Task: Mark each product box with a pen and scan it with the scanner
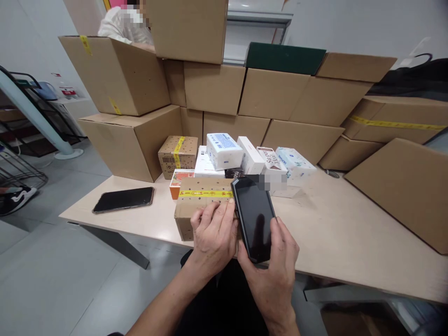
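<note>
**Right hand holding a handheld device beside a taped carton**

The right hand (275,270) grips a black handheld device (252,219) by its lower part, thumb along one edge and fingers along the other; the dark screen faces up toward the wearer. Just beside it, the left hand (216,235) lies on a taped carton (191,205), its fingers bent and close together, the tips near the device's edge; whether it grips the carton cannot be told. The carton rests on the desk (336,219), under and beyond the left hand. Well to the left of this hand lies a phone (123,199), screen dark. Directly beyond the hands stand a smaller patterned carton (178,156), an orange-and-white box (175,191), a blue-and-white pack (224,151) and a narrow white box (250,156). Farther from both hands, large cartons (215,88) form a stacked wall; beyond it, on the left, is a person in a pale top (121,25).
</note>
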{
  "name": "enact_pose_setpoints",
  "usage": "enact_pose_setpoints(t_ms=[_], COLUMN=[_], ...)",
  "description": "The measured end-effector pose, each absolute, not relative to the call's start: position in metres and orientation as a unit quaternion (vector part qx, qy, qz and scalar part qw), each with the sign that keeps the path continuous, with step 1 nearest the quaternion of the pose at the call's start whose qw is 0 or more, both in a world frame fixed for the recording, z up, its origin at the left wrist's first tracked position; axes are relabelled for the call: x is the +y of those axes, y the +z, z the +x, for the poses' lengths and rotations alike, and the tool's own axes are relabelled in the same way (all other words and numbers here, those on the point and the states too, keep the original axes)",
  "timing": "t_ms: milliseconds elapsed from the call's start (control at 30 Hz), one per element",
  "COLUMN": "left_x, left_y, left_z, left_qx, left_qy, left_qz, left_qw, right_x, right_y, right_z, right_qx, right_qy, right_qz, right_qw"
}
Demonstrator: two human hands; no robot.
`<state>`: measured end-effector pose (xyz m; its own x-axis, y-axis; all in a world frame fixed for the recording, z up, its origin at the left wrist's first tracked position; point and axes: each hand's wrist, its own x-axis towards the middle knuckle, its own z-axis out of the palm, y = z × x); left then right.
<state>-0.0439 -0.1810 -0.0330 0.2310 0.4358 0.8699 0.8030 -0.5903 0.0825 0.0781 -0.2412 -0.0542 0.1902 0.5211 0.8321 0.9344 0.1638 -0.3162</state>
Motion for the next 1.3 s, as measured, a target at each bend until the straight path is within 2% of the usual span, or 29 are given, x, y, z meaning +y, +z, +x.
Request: enact_pose_setpoints(t_ms=[800, 967, 1133, 1300], left_x=[-0.180, -0.180, -0.179, -0.178], left_y=[-0.036, -0.037, -0.036, -0.036], left_z=[-0.046, -0.046, -0.047, -0.047], left_qx=[-0.407, -0.407, -0.391, -0.380], left_qy=[-0.468, -0.459, -0.469, -0.479], left_qz=[-0.758, -0.766, -0.766, -0.765], left_qw=[0.199, 0.194, 0.201, 0.203], right_x=[-0.244, -0.256, -0.270, -0.272], right_y=[-0.060, -0.065, -0.076, -0.108], right_z=[0.081, 0.106, 0.148, 0.186], right_qx=[-0.577, -0.496, -0.413, -0.438], right_qy=[-0.175, -0.164, -0.193, -0.173], right_qz=[-0.605, -0.653, -0.751, -0.792], right_qw=[0.520, 0.548, 0.478, 0.388])
